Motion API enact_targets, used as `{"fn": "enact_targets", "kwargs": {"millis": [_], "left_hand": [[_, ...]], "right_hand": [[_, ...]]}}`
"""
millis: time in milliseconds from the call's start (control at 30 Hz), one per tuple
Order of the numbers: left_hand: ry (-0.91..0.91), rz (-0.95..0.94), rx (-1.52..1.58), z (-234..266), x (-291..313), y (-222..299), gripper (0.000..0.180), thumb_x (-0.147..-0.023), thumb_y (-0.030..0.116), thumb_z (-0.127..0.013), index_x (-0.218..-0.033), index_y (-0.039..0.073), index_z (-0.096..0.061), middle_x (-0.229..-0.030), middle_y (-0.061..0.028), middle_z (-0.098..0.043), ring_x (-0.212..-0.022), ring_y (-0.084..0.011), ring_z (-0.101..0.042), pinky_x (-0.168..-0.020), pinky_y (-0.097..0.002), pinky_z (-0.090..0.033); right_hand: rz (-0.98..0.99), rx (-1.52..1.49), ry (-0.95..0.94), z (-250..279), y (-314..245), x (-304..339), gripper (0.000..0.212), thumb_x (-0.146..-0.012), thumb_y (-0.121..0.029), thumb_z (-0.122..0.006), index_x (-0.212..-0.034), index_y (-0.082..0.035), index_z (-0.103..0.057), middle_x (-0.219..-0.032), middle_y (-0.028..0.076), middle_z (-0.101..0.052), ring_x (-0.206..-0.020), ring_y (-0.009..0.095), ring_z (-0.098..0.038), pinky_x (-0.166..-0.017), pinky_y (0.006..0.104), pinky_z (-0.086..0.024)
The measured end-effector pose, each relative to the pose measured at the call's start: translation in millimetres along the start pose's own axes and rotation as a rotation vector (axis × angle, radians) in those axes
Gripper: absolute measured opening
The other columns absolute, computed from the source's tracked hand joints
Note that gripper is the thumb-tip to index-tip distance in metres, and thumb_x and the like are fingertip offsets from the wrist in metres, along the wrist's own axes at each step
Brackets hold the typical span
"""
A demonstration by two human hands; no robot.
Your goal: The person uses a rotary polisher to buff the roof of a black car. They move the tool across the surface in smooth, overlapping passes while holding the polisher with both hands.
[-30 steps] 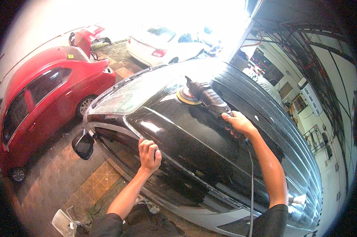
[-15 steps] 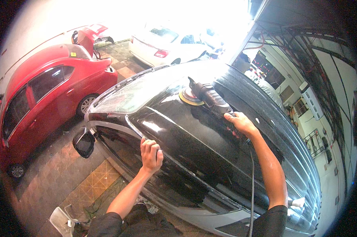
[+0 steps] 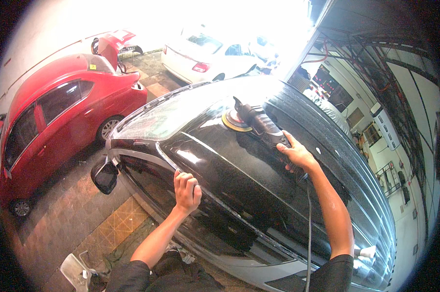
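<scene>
A black car polisher (image 3: pixel 264 125) rests on the dark roof (image 3: pixel 220 160) of the car in front of me. Its round pad (image 3: pixel 235 121) with a yellow rim sits against the paint near the windshield's upper edge. My right hand (image 3: pixel 296 155) is wrapped round the tool's rear handle, thumb on top and the index finger stretched along the body. A cord (image 3: pixel 309 228) runs from the handle down past my right arm. My left hand (image 3: pixel 187 191) is curled over the roof's side edge above the door window, its fingertips partly hidden.
A side mirror (image 3: pixel 104 176) juts from the car at left. Beyond stand a red car (image 3: pixel 59 114) with its trunk lid up and a white car (image 3: pixel 190 61). A white chair (image 3: pixel 75 272) is at lower left. Dusty haze covers parts of the roof.
My right hand has shifted its hold on the polisher, its index finger now reaching further along the body. The pad and my left hand stay almost where they were.
</scene>
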State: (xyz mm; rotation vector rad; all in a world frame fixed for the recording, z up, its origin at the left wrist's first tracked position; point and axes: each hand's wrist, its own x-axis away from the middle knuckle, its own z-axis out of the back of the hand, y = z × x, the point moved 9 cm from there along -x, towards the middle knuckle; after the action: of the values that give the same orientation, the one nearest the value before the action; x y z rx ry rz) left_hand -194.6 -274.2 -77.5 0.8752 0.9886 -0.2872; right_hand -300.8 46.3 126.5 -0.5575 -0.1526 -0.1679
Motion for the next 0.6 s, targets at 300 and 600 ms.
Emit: {"fn": "enact_targets", "kwargs": {"millis": [300,600], "left_hand": [[0.005,0.013,0.011,-0.6,1.0,-2.5,0.017,-0.093,0.025,-0.053,-0.096,0.009,-0.055,-0.108,-0.0115,-0.055,-0.112,-0.0331,-0.051,-0.117,-0.0549,-0.027],[0.007,0.007,0.022,-0.6,0.2,-2.0,0.016,-0.092,0.024,-0.055,-0.096,0.008,-0.056,-0.106,-0.0117,-0.055,-0.11,-0.0333,-0.052,-0.117,-0.0555,-0.027]], "right_hand": [[0.152,0.136,0.005,-2.8,-5.2,-0.5,0.08,-0.096,-0.041,-0.068,-0.162,-0.038,-0.022,-0.111,0.018,-0.068,-0.055,0.018,-0.064,-0.05,0.0346,-0.055],[0.179,0.145,0.02,-2.8,-5.9,-5.7,0.095,-0.086,-0.022,-0.077,-0.162,-0.037,-0.022,-0.094,0.013,-0.07,-0.055,0.017,-0.063,-0.053,0.0352,-0.056]]}}
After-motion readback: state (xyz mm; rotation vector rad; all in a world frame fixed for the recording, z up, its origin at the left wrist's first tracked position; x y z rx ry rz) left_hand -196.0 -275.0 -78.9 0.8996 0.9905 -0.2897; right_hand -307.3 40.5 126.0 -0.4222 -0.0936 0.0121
